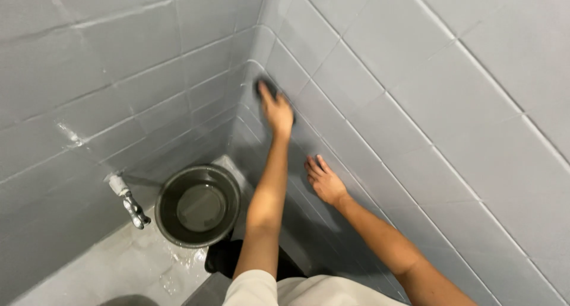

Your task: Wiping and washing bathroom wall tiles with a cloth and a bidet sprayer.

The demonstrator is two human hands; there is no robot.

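Bare forearms, pale cream short sleeve (252,289).

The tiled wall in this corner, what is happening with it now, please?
A person is wiping the grey tiled wall near the corner. The left hand presses a dark scrub pad against the tiles, while the right hand rests flat on the same wall lower down. Below stands a dark round basin holding water, beside a metal tap.

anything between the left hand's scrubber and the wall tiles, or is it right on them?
Nothing visible between them. The left hand presses the dark scrubber straight onto the grey wall near the corner. The right hand lies flat on the same wall lower down, apart from the scrubber. The basin sits below on the floor.
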